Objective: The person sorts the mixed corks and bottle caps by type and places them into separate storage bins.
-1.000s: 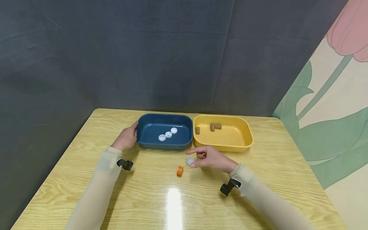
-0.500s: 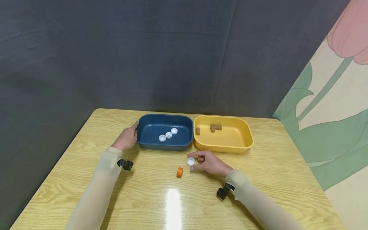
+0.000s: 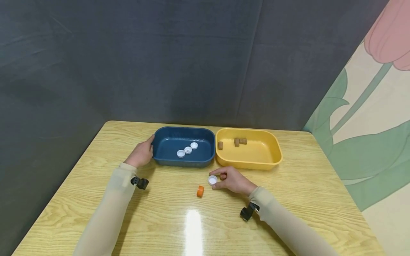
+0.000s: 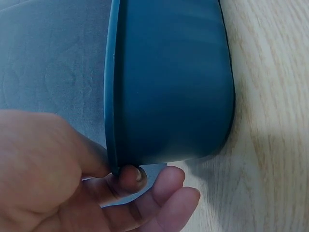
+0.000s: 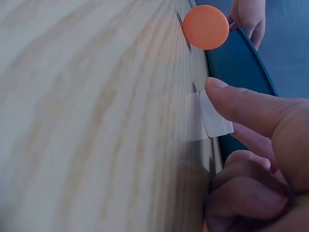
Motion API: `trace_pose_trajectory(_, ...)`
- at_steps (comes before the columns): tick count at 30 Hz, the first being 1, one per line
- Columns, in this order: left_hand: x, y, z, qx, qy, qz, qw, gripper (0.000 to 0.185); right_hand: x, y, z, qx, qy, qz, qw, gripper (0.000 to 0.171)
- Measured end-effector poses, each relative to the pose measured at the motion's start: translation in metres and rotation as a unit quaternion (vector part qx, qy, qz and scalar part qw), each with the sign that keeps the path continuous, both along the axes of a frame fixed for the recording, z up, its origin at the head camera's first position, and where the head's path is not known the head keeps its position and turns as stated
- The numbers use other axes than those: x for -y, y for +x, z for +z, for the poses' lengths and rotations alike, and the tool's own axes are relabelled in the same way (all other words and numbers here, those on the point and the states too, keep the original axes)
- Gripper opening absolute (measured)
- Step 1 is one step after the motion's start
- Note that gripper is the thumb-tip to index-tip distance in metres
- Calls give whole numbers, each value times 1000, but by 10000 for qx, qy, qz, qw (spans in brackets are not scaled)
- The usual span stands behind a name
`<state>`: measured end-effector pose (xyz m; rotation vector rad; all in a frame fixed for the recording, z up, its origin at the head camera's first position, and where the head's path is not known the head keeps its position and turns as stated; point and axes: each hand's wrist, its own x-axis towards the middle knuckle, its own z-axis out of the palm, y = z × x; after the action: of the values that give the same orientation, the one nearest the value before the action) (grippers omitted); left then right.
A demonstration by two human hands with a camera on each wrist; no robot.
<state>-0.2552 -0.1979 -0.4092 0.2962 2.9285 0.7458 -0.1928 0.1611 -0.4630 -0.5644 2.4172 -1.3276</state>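
Two fingers of the right hand (image 3: 232,180) pinch a white cap (image 3: 213,180) just above the desk (image 3: 304,199); the left hand (image 3: 141,153) grips the blue tray (image 3: 182,162). Pickup seems underway; next, lifting it toward that tray beyond the fingertips.

sleeves (image 3: 109,199): long, beige, snug | wrist cameras (image 3: 139,182): small, black, one per wrist | hands: bare

Legible text: none. Blue tub (image 3: 205,156), yellow tub (image 3: 272,158), white cap (image 3: 213,180), orange cap (image 3: 200,191): no label, brand or number visible. Cap tops perhaps embossed; too small to tell. Wall mural (image 3: 368,106): flower picture only, no lettering.
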Motion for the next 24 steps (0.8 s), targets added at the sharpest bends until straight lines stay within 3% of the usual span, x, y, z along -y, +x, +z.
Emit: trace_pose_trajectory(24, -1, 1, 3, 201, -2, 29, 9998, 55, 1, 5, 9, 192, -62, 25, 9998, 39)
